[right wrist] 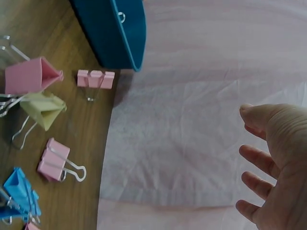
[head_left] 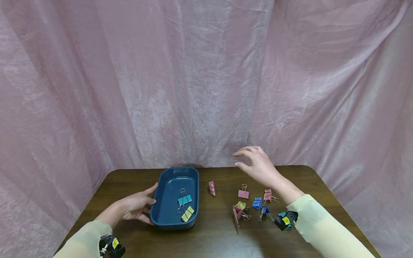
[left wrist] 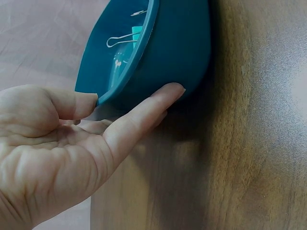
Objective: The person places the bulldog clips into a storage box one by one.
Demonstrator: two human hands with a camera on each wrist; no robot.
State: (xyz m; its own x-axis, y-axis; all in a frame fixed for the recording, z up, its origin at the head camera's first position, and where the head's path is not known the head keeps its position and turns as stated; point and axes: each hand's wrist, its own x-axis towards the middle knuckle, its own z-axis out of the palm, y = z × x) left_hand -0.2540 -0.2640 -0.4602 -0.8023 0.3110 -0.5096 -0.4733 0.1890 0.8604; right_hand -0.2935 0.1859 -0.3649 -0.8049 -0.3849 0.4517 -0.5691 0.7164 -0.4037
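My left hand [head_left: 138, 206] is at the left side of a dark blue plastic box [head_left: 174, 227], its extended fingers touching the outer wall and rim. Inside the box lie a teal binder clip [head_left: 185, 200] and a yellow binder clip [head_left: 187, 214]. Raised over the far right part of the table, my right hand [head_left: 259, 166] has loosely bent, spread fingers and nothing between them. Below it on the table are a pink binder clip [head_left: 243, 194] and another pink clip [head_left: 267, 195]. In the right wrist view, only the curtain shows behind the right fingers [right wrist: 259, 160].
A small pink clip [head_left: 211, 188] lies right of the box. Nearer me are a larger pink clip [head_left: 237, 212], a yellow clip [head_left: 240, 205] and two blue clips [head_left: 265, 210]. The right wrist camera partly hides a teal clip [head_left: 282, 214]. A pink curtain [head_left: 206, 89] hangs behind the table.
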